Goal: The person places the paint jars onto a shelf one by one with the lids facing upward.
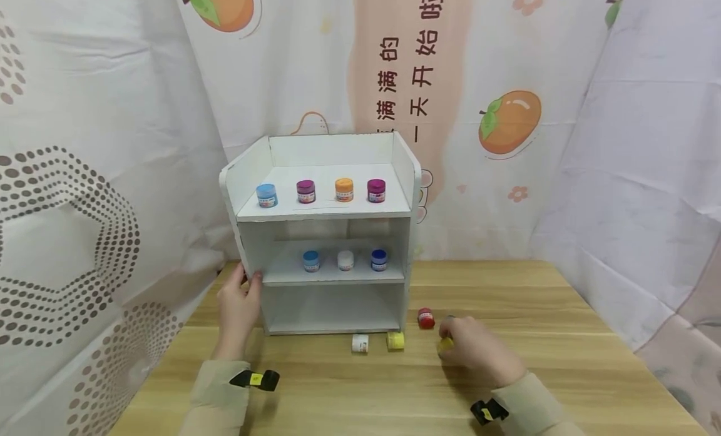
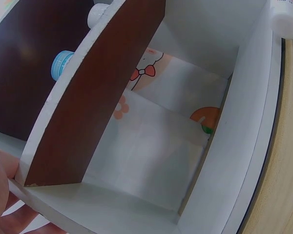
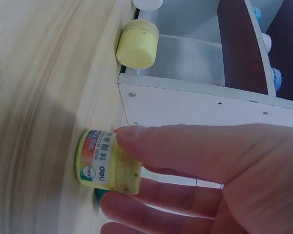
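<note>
My right hand (image 1: 479,348) pinches a yellow paint jar (image 3: 95,158) between thumb and fingers, low over the wooden table to the right of the white shelf (image 1: 332,214). In the right wrist view its label faces the camera. Partly hidden behind that jar is something teal (image 3: 101,193). My left hand (image 1: 238,304) grips the shelf's left side panel, thumb at the front edge and fingers around the outside. In front of the shelf lie a white jar (image 1: 360,344) and another yellow jar (image 1: 395,341); a red jar (image 1: 426,318) lies near my right hand.
On the top board stand a light blue jar (image 1: 267,196), two purple jars and an orange jar (image 1: 344,190). The middle board carries a blue jar (image 1: 311,261), a white one and a dark blue one (image 1: 379,260). Printed curtains (image 1: 315,60) hang behind the table (image 1: 338,392).
</note>
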A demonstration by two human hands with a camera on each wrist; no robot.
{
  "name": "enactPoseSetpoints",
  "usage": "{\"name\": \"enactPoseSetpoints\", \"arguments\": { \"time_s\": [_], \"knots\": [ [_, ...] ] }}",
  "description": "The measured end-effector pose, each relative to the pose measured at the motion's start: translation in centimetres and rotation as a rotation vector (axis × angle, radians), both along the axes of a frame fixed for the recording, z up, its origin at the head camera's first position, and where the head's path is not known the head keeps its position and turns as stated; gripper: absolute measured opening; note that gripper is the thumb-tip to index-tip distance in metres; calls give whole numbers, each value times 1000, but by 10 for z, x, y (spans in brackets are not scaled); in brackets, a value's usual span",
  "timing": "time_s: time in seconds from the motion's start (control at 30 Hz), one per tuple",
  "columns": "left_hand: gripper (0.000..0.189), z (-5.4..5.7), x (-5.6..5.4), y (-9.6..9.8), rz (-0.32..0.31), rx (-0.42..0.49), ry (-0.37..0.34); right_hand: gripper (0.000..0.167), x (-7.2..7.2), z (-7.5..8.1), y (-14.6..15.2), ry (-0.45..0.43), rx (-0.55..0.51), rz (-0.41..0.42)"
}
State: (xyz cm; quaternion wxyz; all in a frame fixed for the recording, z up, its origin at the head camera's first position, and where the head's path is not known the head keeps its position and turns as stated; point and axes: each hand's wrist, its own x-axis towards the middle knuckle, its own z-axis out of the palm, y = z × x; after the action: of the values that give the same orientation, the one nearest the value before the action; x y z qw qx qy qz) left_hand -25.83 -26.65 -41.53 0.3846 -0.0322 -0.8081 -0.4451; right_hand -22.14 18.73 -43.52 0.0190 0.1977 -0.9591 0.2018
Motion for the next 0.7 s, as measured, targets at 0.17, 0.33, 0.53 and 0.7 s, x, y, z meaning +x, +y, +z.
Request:
{"name": "enactPoseSetpoints", "arguments": {
  "time_s": [0.17,0.33,0.53,0.7],
  "knots": [
    [32,-3,3,-6,15,-16,20,18,-2,-4,-4,6,-9,29],
    [34,-3,1,-5,-2,-27,25,17,-4,-6,-2,24,-7,33],
    [34,-2,-1,-2,6,-28,17,15,-4,-3,-1,40,-33,32],
    [33,-2,-1,-1,16,-26,14,18,-3,3,-4,69,-69,76]
  ]
}}
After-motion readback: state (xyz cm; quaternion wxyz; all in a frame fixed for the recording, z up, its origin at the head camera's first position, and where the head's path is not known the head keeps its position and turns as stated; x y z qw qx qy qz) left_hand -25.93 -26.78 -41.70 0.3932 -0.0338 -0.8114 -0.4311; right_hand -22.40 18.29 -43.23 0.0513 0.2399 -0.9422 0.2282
